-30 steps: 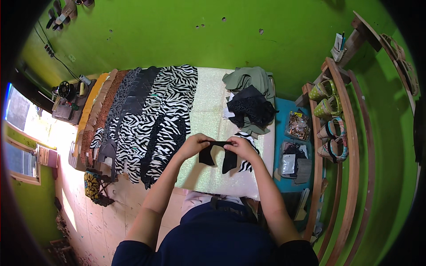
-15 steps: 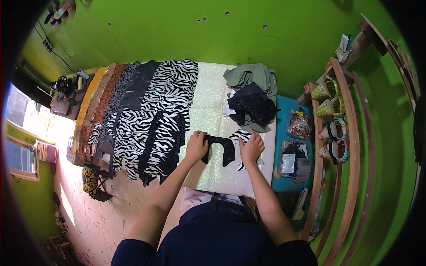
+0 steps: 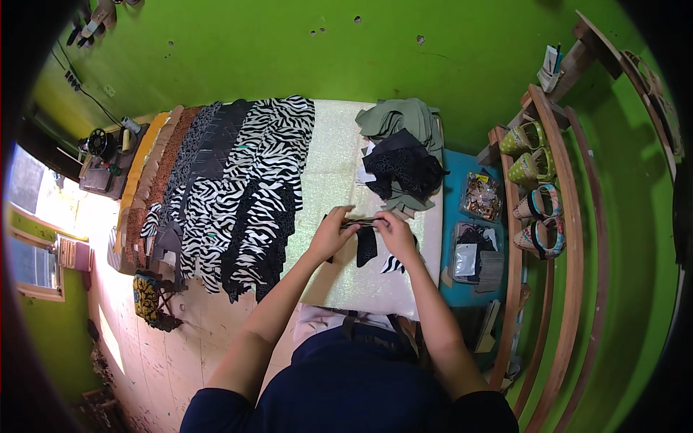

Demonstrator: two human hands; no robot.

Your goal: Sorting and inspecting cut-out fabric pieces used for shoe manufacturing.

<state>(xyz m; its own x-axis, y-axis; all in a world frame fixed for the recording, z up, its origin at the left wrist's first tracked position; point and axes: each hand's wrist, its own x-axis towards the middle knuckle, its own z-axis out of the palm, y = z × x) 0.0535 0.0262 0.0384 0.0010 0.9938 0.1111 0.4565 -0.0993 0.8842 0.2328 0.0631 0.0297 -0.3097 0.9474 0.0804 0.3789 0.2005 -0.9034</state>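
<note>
Over the pale, shimmery table covering (image 3: 336,144), my left hand (image 3: 334,234) pinches a dark, U-shaped cut piece of material (image 3: 367,249). My right hand (image 3: 396,237) is closed on the other side of it, close to my left. Between the fingers the upper edges show as thin layers, seen nearly edge-on. A zebra-print cut piece (image 3: 392,265) shows below my right hand, partly covered by it; whether those fingers grip it too is hard to see.
Overlapping rows of zebra, black, brown and yellow cut pieces (image 3: 245,195) cover the table's left. Behind my right hand lie black pieces (image 3: 404,169) and green pieces (image 3: 401,119). A teal surface (image 3: 455,169) holds clear boxes; a wooden rack (image 3: 563,195) with shoes stands right.
My hands have come closer together, the right one moving left onto the black piece. That piece's top edge is now gathered between both hands, and the zebra piece shows lower down.
</note>
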